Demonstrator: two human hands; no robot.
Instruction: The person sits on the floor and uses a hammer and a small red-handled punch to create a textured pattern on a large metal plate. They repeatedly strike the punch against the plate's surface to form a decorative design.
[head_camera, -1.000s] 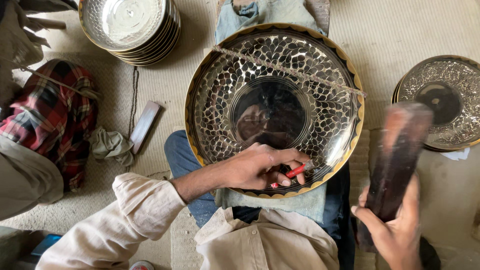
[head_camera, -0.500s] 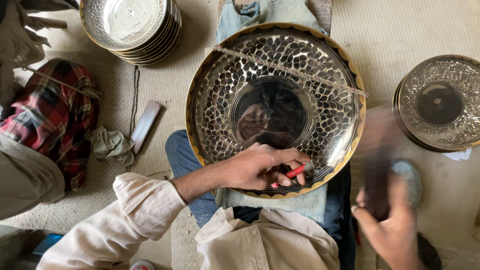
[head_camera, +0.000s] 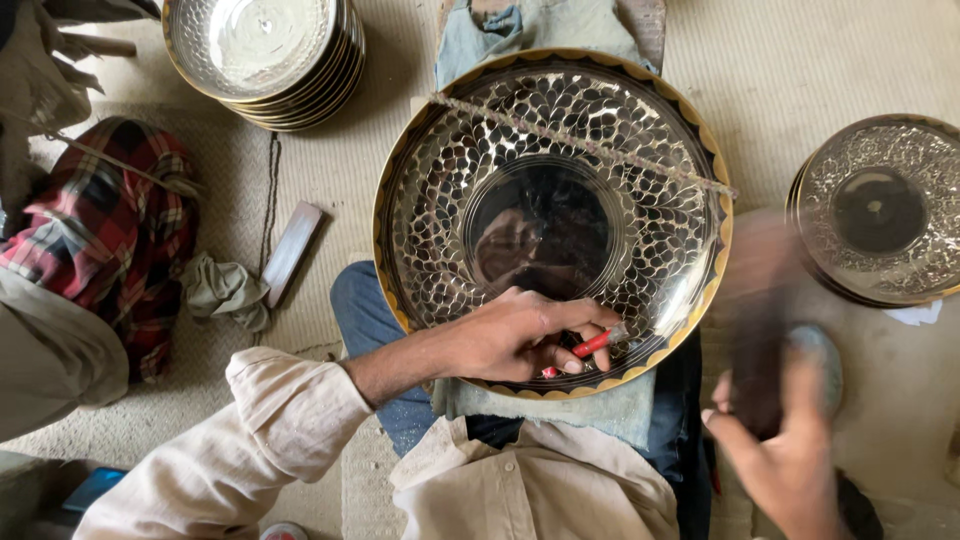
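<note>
Your left hand (head_camera: 520, 335) with its grip clamped on a red-handled tool (head_camera: 590, 346) against the engraved metal tray (head_camera: 450, 200), your right hand (head_camera: 785, 450) gripping a blurred dark mallet (head_camera: 760, 340), stacked trays (head_camera: 262, 50) beyond

Person wearing loose cream shirt (head_camera: 540, 495), fabric creasing across chest, open collar showing dark layer beneath at 12 o'clock. Left sleeve (head_camera: 250, 440) in same cream cloth, rolled into thick cuff at forearm, wrinkling along its length. Blue denim trousers (head_camera: 375, 340) covering legs. Left hand (head_camera: 520, 335) bare, wearing no glove. Right hand (head_camera: 785, 450) bare, motion-blurred; sleeve not showing.
</note>
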